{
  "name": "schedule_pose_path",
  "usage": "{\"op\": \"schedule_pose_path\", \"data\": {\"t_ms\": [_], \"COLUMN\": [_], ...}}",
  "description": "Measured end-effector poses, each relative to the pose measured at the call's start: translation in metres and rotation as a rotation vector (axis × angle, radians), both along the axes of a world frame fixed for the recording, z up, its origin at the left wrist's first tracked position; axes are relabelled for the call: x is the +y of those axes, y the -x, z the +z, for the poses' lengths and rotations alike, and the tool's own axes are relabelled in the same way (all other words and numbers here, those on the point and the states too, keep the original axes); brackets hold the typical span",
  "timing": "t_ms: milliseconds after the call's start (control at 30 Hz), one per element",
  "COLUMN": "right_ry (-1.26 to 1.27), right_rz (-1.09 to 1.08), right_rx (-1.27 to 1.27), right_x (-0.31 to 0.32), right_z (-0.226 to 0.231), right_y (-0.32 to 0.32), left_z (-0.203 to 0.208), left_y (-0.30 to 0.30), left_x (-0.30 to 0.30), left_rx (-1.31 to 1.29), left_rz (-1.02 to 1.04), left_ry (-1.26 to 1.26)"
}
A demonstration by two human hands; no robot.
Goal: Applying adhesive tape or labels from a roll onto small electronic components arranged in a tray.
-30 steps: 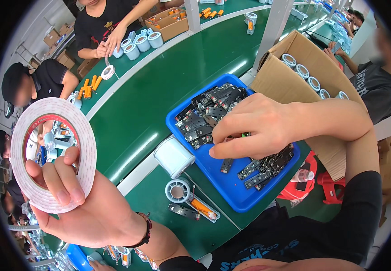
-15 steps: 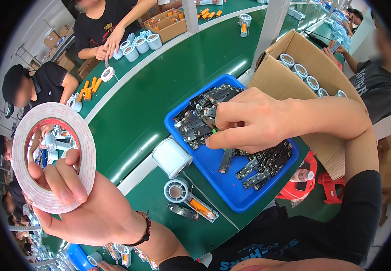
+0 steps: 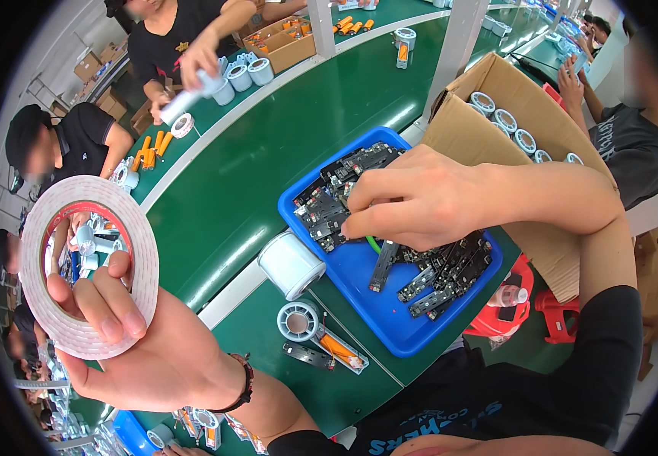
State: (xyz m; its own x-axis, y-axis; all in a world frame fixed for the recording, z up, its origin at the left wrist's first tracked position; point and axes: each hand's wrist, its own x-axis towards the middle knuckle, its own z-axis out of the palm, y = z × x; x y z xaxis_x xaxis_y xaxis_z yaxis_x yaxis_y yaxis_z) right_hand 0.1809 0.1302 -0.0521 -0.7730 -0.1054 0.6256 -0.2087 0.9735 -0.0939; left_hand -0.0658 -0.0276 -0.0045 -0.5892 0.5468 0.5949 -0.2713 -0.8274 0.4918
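Observation:
A white double-sided tape roll (image 3: 34,266) with a red inner core hangs on my left hand (image 3: 158,357), whose fingers curl through its hole. Over a blue tray (image 3: 409,330), my right hand (image 3: 431,197) is pinched closed among small black circuit boards (image 3: 439,289). What sits between its fingertips is hidden, though a bit of green shows just below them. Left of the tray lies a white cylinder (image 3: 289,266). Nearer to me are a pale blue round housing (image 3: 297,321) with an orange battery (image 3: 340,349) in its handle, and a loose black board (image 3: 307,355).
Against the tray's far right stands an open cardboard box (image 3: 458,140) holding several pale blue cylinders (image 3: 505,120). A green conveyor belt (image 3: 230,190) curves past, with co-workers beyond it. A metal post (image 3: 450,68) rises behind the tray; a red stool (image 3: 557,315) is below right.
My right hand has shifted slightly left over the boards, and more green shows beneath it. My left hand barely moved. A co-worker across the belt now lifts a blurred pale part.

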Motion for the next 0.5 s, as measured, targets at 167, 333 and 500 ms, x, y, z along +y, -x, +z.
{"op": "schedule_pose_path", "data": {"t_ms": [167,333,500], "right_ry": [0.059,0.563,0.585], "right_rz": [-0.007,-0.285,-0.432], "right_rx": [-0.022,-0.181,-0.357], "right_x": [0.008,0.014,0.047], "right_z": [0.001,0.004,-0.024], "right_y": [0.005,0.017,0.051], "left_z": [-0.002,-0.003,0.003], "left_y": [0.004,0.019,0.029], "left_x": [-0.008,-0.024,-0.032], "left_rx": [0.007,0.033,0.062], "left_rz": [0.088,0.127,0.180], "left_ry": [-0.023,-0.101,-0.191]}}
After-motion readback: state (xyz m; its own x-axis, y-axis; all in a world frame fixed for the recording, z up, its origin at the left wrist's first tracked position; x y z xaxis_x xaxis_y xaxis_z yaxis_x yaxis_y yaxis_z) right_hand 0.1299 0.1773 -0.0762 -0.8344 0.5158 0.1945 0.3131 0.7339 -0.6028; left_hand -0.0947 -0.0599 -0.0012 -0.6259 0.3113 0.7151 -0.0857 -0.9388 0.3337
